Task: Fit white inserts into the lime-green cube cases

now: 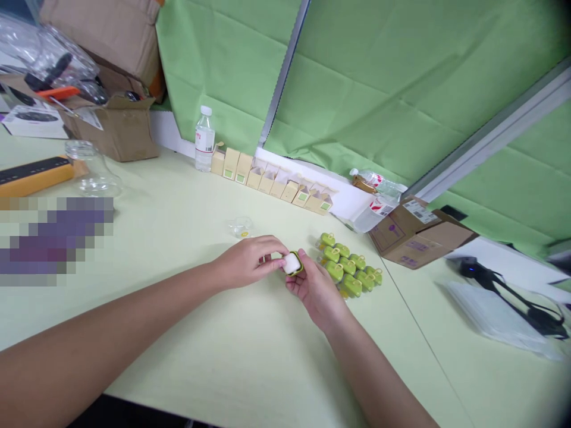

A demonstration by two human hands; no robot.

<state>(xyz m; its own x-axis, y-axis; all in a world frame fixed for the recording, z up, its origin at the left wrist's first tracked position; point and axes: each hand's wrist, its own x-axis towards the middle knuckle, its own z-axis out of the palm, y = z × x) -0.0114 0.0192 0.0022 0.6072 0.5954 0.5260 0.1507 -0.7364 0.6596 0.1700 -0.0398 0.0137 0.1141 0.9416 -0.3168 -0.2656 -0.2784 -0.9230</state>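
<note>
A small rounded white case in a green cover (292, 263) is between my two hands, above the middle of the table. My right hand (316, 291) is closed around its right side, thumb along the edge. My left hand (252, 260) pinches the left edge with thumb and fingertips. Just right of my right hand sit several small green cases with loops (349, 266), grouped in rows. Behind my left hand lies a small clear plastic piece (242, 226) with a yellow spot.
A row of small beige boxes (272, 181) lines the back edge, beside an upright water bottle (204, 139). More bottles (379, 205) and a cardboard box (414, 235) stand at right, near plastic bags (495, 315). A glass jar (91, 169) and an orange-black box (35, 174) are left.
</note>
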